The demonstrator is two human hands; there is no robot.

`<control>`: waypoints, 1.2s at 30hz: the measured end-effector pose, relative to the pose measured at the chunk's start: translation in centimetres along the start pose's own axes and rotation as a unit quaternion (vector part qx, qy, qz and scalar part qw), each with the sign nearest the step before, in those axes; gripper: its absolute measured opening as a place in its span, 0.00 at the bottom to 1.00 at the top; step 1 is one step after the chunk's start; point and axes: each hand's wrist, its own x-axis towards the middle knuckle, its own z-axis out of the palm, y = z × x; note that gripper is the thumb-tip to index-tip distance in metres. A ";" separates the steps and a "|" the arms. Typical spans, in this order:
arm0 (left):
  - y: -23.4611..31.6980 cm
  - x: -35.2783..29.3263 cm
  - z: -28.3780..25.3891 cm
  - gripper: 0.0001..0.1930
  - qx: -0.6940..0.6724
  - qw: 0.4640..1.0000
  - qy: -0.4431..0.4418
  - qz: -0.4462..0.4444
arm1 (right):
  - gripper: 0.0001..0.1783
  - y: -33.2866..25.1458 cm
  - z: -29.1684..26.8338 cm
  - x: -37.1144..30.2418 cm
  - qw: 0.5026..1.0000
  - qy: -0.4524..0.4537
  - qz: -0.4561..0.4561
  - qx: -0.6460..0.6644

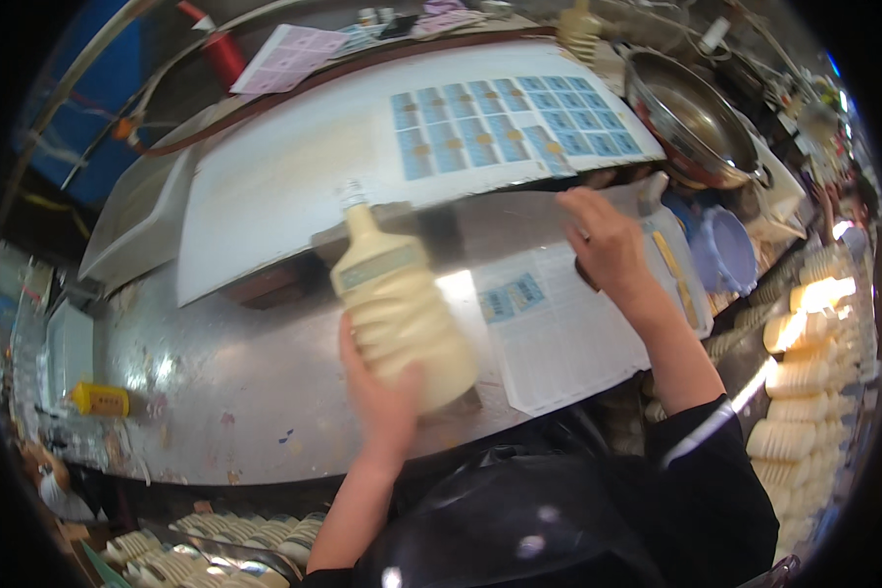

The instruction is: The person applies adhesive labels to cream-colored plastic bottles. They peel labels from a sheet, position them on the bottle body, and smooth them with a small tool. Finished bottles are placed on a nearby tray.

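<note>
The left hand [385, 397] is gripping the tilted cream bottle [402, 304] by its lower part, above the metal surface [216, 377], probably for keeping the upper half uncovered. The right hand [606, 245], loosely spread, seemingly empty, is hovering near blue labels [447, 159] lying in rows, perhaps for easy reach.

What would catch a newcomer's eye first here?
Probably the big pale-yellow bottle, tilted in the person's left hand near the middle of the picture. Next come the rows of blue labels on the white board beyond it, then the many similar ribbed bottles crowded along the right side.
</note>
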 end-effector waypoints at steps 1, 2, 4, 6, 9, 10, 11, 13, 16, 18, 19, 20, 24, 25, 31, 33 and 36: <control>0.2 0.1 0.3 0.48 -0.026 1.000 -0.009 -0.009 | 0.19 0.4 -0.6 -1.7 1.000 -0.016 0.001 -0.002; -0.4 0.0 0.2 0.48 -0.004 1.000 -0.010 0.005 | 0.16 0.4 -0.9 -3.2 0.997 -0.076 0.029 0.018; -0.3 -0.3 0.3 0.48 -0.006 1.000 -0.018 -0.004 | 0.14 -0.1 -1.5 -6.4 0.990 -0.133 0.035 0.032; -0.2 -0.4 0.4 0.48 -0.011 1.000 -0.022 -0.006 | 0.14 -0.6 -1.6 -9.2 0.983 -0.173 0.048 0.025; -0.5 -0.7 0.2 0.46 -0.008 1.000 -0.021 0.001 | 0.14 -0.3 -2.4 -10.7 0.980 -0.163 0.111 0.004; -0.5 -0.9 0.1 0.44 0.009 1.000 -0.020 0.007 | 0.14 -0.2 -2.3 -11.1 0.979 -0.153 0.136 0.006; -0.3 -0.9 0.2 0.42 0.025 0.999 -0.017 0.013 | 0.15 0.0 -2.1 -11.4 0.981 -0.142 0.135 0.007; 0.0 -0.9 0.5 0.42 0.037 0.999 -0.018 0.025 | 0.16 0.0 -1.8 -11.7 0.984 -0.124 0.128 0.010; 0.3 -0.8 0.7 0.44 0.032 0.999 -0.005 0.023 | 0.20 -2.2 -0.2 -11.0 0.989 -0.132 0.043 0.044; 0.4 -0.9 0.6 0.44 0.029 0.999 -0.003 0.026 | 0.21 -3.4 0.0 -9.9 0.981 -0.174 0.029 0.081; 0.5 -1.0 0.7 0.44 0.030 0.999 0.000 0.022 | 0.22 -3.8 0.2 -9.7 0.975 -0.197 0.021 0.101; 0.6 -0.9 0.9 0.44 0.031 0.999 0.003 0.018 | 0.23 -3.5 0.6 -10.0 0.973 -0.213 -0.003 0.085; 0.4 -0.8 0.9 0.44 0.022 1.000 0.010 0.016 | 0.23 -5.3 -1.2 -10.9 0.928 -0.356 0.089 0.065; 0.2 -0.7 1.0 0.44 0.017 1.000 0.004 0.019 | 0.23 -6.0 -2.4 -12.1 0.930 -0.351 0.089 0.057; -0.5 -0.7 0.6 0.43 0.015 0.999 0.008 0.040 | 0.23 -7.6 -4.8 -14.2 0.936 -0.344 0.061 0.041; -0.4 -0.8 0.6 0.43 0.002 0.999 0.008 0.034 | 0.22 -7.0 -4.8 -14.0 0.954 -0.285 0.079 0.048; -0.5 -0.9 0.4 0.42 -0.011 1.000 0.011 0.020 | 0.24 -7.0 -5.0 -15.2 0.951 -0.299 0.068 0.032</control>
